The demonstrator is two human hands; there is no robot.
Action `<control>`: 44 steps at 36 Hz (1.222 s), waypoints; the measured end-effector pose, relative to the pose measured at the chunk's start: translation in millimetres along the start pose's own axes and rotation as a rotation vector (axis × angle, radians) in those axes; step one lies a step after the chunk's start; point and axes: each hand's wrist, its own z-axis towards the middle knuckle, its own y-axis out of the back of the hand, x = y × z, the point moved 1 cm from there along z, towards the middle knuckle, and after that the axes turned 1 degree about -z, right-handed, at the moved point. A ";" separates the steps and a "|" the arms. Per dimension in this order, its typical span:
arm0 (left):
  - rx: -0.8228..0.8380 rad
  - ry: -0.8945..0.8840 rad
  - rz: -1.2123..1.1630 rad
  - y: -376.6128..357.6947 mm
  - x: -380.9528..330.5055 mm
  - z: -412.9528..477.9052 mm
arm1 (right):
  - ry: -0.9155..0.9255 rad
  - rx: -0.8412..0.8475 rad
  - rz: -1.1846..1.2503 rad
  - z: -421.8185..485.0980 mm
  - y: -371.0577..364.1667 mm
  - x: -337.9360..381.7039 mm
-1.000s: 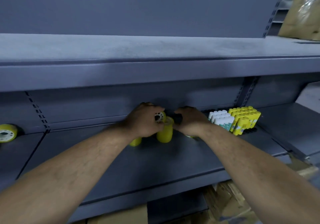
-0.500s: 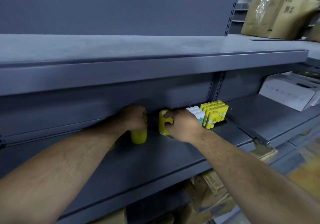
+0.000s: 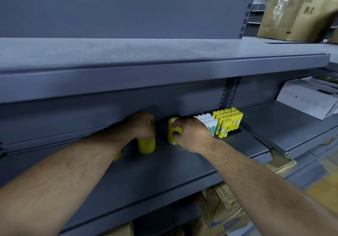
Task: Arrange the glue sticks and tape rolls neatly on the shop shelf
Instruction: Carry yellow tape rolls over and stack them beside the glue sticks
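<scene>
Shelving: grey metal shelf (image 3: 164, 177) beneath a deeper upper shelf (image 3: 164, 53), with slotted uprights on the back wall.
Hidden parts: the upper shelf's edge shades the back of the bay. A yellow sliver (image 3: 117, 156) shows under the left forearm, and its kind cannot be told.
Left grip (image 3: 142, 126): fingers curled down over the top of the left tape stack (image 3: 146, 145), a yellow cylinder upright on the shelf. Its top is covered by the hand.
Right grip (image 3: 192, 137): thumb and fingers wrapped round the right tape stack (image 3: 172, 130), which is yellow and upright with its base on the shelf. It stands apart from the left stack and just beside the white glue sticks.
White glue sticks (image 3: 205, 121): upright block, partly behind the right hand, touching the yellow block.
Yellow glue sticks (image 3: 227, 120): packed upright rows to the right of the white ones, near the slotted upright.
Dark row (image 3: 235, 131): small black items at the foot of the glue sticks, too small to identify.
White box (image 3: 307, 102): on the neighbouring shelf to the right, cut off by the frame edge, contents unseen.
Cardboard carton (image 3: 296, 16): upper right, closed, with plastic wrap on one face.
Lower cartons (image 3: 219, 208): under the shelf, blurred, contents not legible.
</scene>
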 end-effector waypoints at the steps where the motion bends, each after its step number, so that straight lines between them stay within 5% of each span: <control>1: 0.006 0.000 0.005 -1.4 0.2 0.5 | 0.000 0.001 0.000 0.4 -0.2 0.1; 44: 0.194 0.009 0.041 5.4 -9.9 12.4 | -0.038 -0.007 -0.002 -1.8 -3.0 -8.9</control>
